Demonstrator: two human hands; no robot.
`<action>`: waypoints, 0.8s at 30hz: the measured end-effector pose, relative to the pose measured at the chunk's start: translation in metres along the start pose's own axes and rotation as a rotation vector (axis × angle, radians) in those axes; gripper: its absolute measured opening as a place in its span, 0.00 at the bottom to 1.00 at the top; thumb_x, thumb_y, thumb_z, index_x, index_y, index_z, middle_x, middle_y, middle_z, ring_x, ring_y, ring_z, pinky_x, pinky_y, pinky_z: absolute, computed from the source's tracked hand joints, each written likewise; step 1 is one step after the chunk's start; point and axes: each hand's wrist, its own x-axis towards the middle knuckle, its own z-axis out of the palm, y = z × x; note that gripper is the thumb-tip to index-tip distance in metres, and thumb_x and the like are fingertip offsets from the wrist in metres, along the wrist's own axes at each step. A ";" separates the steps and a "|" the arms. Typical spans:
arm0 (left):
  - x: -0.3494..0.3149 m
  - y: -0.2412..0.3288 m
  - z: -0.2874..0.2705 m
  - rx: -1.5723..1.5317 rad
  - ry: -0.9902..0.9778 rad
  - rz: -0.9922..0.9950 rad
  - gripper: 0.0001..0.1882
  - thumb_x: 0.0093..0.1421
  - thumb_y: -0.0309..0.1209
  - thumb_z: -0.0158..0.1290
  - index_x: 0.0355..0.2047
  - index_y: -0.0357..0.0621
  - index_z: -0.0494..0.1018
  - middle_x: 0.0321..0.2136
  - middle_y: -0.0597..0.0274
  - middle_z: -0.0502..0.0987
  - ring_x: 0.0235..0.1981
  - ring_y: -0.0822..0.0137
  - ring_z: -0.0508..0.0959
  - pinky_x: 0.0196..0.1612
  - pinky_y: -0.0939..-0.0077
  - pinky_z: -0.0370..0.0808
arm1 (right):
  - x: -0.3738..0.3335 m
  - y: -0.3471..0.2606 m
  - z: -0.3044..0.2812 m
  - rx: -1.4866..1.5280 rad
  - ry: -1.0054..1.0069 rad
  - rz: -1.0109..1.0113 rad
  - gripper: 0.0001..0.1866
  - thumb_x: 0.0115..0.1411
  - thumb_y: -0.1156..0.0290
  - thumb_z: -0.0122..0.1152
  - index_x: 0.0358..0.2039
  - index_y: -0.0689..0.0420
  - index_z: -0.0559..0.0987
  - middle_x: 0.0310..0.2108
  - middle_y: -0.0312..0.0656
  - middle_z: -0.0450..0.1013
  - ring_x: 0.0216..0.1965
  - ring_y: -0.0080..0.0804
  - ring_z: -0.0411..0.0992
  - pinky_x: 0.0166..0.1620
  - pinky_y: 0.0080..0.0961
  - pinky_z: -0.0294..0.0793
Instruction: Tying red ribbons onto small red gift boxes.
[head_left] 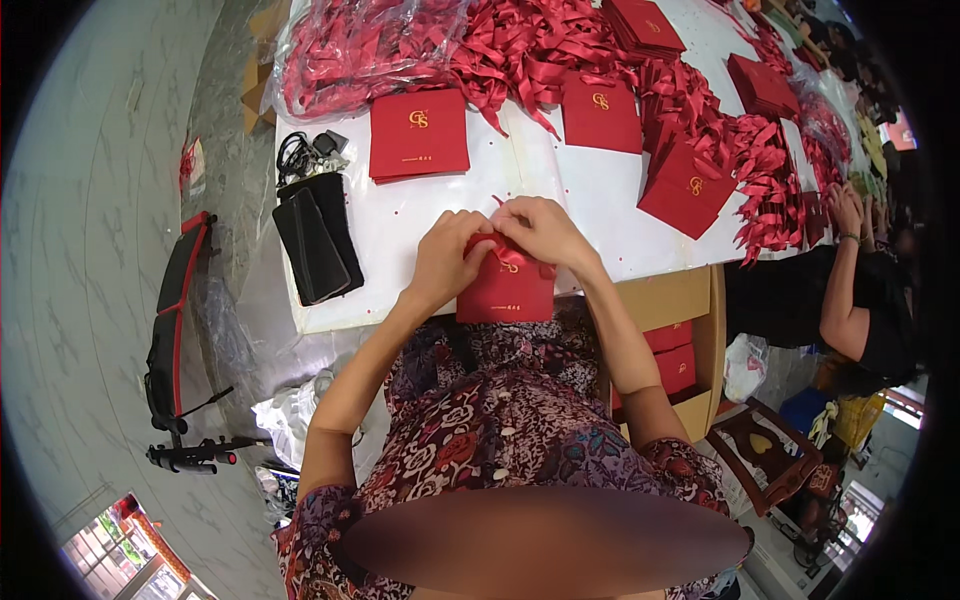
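– Where is the red packet, and how do the hands stand on it?

– From my remote place, I see it at the near edge of the white table, in front of the person's body. The left hand pinches its upper part between thumb and bent fingers, close to the red ribbon. The right hand has its fingers curled together at the same place; its fingertips are partly covered, so I cannot tell exactly what they grip.

– What makes you worried?

– The lower part of the packet seems to pass over the table edge, above the patterned clothing. If the left pinch became loose, I judge it could slide to the lap. A too strong pull on the ribbon could also wrinkle the top.

– And the room for moving?

– To the left, I find white surface between the hand and the black flat case. Ahead, some space lies before the stack of red packets. On the right, the cardboard box stands beside the forearm; an elbow going outward could knock its wall.
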 end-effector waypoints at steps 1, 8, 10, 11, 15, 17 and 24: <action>-0.002 -0.002 0.001 -0.035 0.015 0.044 0.09 0.53 0.27 0.63 0.33 0.43 0.76 0.29 0.59 0.77 0.31 0.57 0.74 0.36 0.67 0.72 | 0.005 0.007 -0.002 0.104 -0.128 0.062 0.12 0.59 0.65 0.60 0.31 0.62 0.82 0.25 0.46 0.77 0.26 0.38 0.74 0.33 0.31 0.71; -0.002 -0.004 0.004 -0.076 0.005 0.200 0.07 0.54 0.24 0.60 0.34 0.43 0.76 0.29 0.59 0.76 0.33 0.54 0.73 0.38 0.63 0.72 | 0.012 0.046 0.007 0.504 -0.338 0.116 0.12 0.59 0.67 0.61 0.29 0.64 0.83 0.19 0.37 0.73 0.24 0.18 0.68 0.29 0.22 0.68; 0.003 -0.007 0.002 -0.085 0.017 0.183 0.07 0.54 0.24 0.60 0.34 0.43 0.75 0.29 0.58 0.76 0.33 0.54 0.73 0.38 0.63 0.72 | 0.015 0.048 0.017 0.492 -0.262 0.122 0.12 0.59 0.66 0.62 0.28 0.64 0.83 0.18 0.36 0.73 0.23 0.18 0.68 0.29 0.21 0.67; 0.005 -0.007 0.002 -0.094 0.031 0.165 0.06 0.54 0.24 0.60 0.33 0.43 0.75 0.29 0.58 0.76 0.33 0.53 0.73 0.38 0.63 0.72 | 0.017 0.047 0.021 0.480 -0.187 0.127 0.13 0.59 0.66 0.63 0.28 0.64 0.83 0.18 0.35 0.73 0.23 0.18 0.68 0.28 0.20 0.66; 0.003 -0.006 -0.002 -0.074 -0.047 0.139 0.06 0.54 0.25 0.61 0.33 0.43 0.75 0.30 0.57 0.76 0.34 0.53 0.73 0.37 0.64 0.72 | 0.028 0.030 0.017 0.414 -0.015 0.343 0.13 0.58 0.64 0.65 0.27 0.63 0.83 0.17 0.35 0.73 0.21 0.19 0.67 0.27 0.21 0.66; 0.005 -0.011 0.001 -0.077 0.031 0.056 0.07 0.54 0.27 0.62 0.32 0.43 0.76 0.31 0.58 0.77 0.34 0.54 0.74 0.39 0.62 0.71 | 0.031 0.030 0.018 0.335 0.093 0.253 0.14 0.57 0.61 0.68 0.27 0.62 0.83 0.17 0.35 0.73 0.21 0.20 0.68 0.26 0.22 0.66; -0.001 -0.028 0.014 -0.007 0.213 0.019 0.07 0.53 0.31 0.63 0.29 0.44 0.76 0.28 0.62 0.78 0.33 0.56 0.75 0.41 0.63 0.67 | 0.020 0.014 0.007 -0.108 0.068 0.195 0.15 0.51 0.59 0.72 0.27 0.59 0.80 0.24 0.42 0.77 0.28 0.39 0.76 0.32 0.34 0.73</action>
